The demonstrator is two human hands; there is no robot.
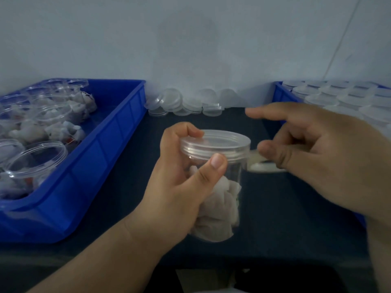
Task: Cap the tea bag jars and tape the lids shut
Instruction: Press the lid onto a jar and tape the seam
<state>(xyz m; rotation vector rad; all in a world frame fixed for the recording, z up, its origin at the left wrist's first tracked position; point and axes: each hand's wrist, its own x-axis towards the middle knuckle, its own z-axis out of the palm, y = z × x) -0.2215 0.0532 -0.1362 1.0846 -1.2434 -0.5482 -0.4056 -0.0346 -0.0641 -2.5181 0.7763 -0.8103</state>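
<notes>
Fingers [193, 132] of the left hand [175, 187] curl over the far edge of the lid [218, 142]. Its thumb presses the near side, just under the lid's rim. The forearm comes up from the lower left, and the hand wraps the jar [234, 170] from the left side. The jar is clear, stands roughly upright and is held in the middle above the dark table [285, 208]. The lid sits on its mouth. White tea bags [218, 204] fill its lower half.

The right hand [330, 157] comes in from the right, just beside the jar. Its index finger is straight and points left above the lid's level. The thumb points at the lid's side. The lower fingers curl around a pale roll of tape [264, 168], which is blurred. A faint strip seems to run from the roll to the lid's edge, though whether it touches the lid cannot be told.

On the left stands a blue bin [118, 132] with open jars [38, 157] of tea bags. Red bits show among those bags, and any print on them is too small to read. Loose lids [182, 102] lie piled along the wall [190, 49] between the two bins. A second blue bin [285, 94] at the right edge holds rows of pale round tops [338, 98]. The held jar and its lid are plain clear plastic on the sides that show.
</notes>
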